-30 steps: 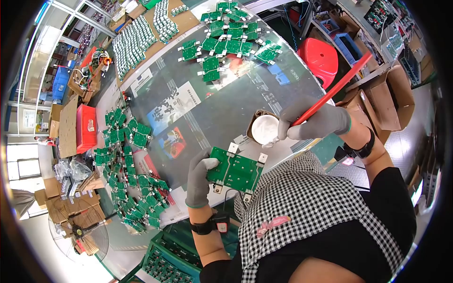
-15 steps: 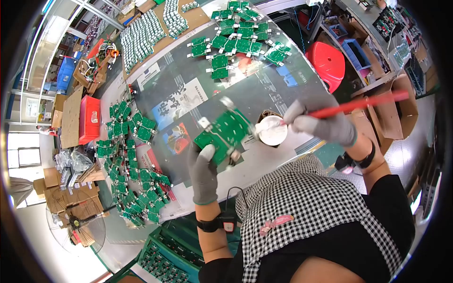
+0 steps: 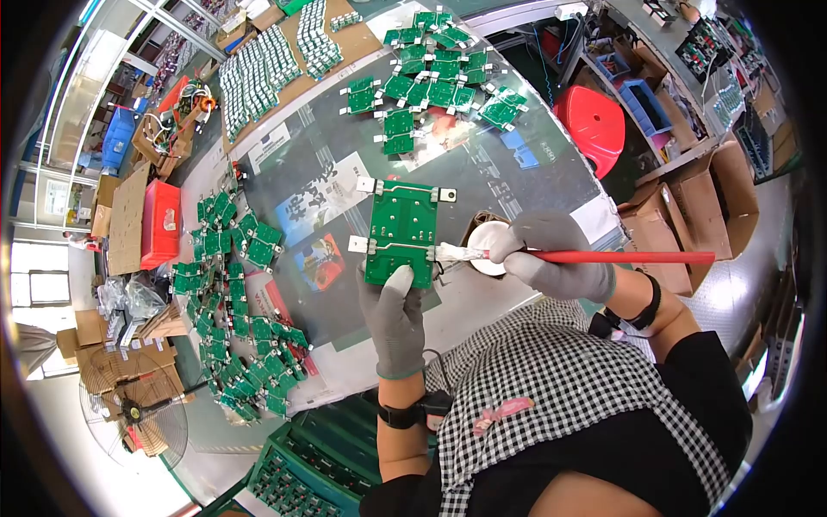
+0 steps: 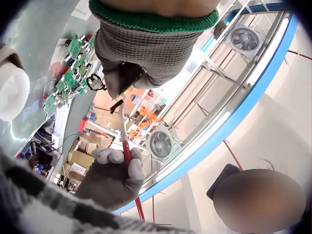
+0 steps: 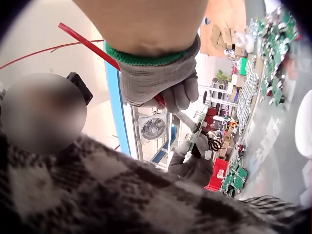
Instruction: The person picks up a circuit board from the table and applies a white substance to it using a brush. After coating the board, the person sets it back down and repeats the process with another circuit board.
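Observation:
My gloved left hand [image 3: 394,323] grips a green circuit board [image 3: 401,215] by its near edge, thumb on the face. White metal tabs stick out at the board's sides. In my gloved right hand [image 3: 551,257] is a red-handled brush [image 3: 637,257], pinched near its bristle end. The white-coated bristles [image 3: 457,252] meet the board's right edge, by a metal tab. Just behind the right fingers stands a round tub of white paste [image 3: 488,241], partly covered by that hand. The left wrist view shows the brush [image 4: 126,151] reaching up to the board's edge, most of the board hidden there.
Several green boards [image 3: 444,65] lie at the table's far side, and a heap of others [image 3: 233,302] along the left. Rows of small parts [image 3: 258,77] sit on cardboard at the back left. A red stool [image 3: 590,125] stands beyond the right edge, with cardboard boxes [image 3: 711,198] nearby.
The board has been turned and raised in the left hand. The right hand dipped the brush at the tub, then brought its bristles left to the board's edge.

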Action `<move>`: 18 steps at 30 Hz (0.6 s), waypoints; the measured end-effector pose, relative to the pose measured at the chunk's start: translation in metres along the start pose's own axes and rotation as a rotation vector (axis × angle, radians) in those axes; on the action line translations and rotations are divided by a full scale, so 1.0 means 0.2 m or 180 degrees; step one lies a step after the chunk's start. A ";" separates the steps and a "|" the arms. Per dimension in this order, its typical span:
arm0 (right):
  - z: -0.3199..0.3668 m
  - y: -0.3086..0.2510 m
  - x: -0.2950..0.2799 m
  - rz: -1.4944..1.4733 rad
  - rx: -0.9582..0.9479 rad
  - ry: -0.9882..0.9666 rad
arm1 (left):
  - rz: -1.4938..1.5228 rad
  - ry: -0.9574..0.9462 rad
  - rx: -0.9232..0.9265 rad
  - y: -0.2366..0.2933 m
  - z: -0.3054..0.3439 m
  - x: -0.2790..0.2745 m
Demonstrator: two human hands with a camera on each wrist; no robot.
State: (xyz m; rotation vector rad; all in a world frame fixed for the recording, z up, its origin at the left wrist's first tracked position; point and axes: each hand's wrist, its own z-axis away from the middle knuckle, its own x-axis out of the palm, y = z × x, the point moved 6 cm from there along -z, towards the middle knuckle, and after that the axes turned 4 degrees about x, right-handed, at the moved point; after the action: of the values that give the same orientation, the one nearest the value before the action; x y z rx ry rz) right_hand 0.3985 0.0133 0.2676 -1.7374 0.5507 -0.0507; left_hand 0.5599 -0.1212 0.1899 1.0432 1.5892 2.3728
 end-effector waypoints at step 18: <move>-0.02 0.02 -0.16 -0.0176 0.0398 0.0338 | -0.0302 0.0073 -0.0005 0.04 0.06 0.01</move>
State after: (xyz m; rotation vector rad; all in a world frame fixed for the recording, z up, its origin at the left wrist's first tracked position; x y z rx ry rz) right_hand 0.3664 0.0217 0.2727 -1.6343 0.5653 -0.2132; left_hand 0.5672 -0.1149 0.1991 0.9221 1.6064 2.3317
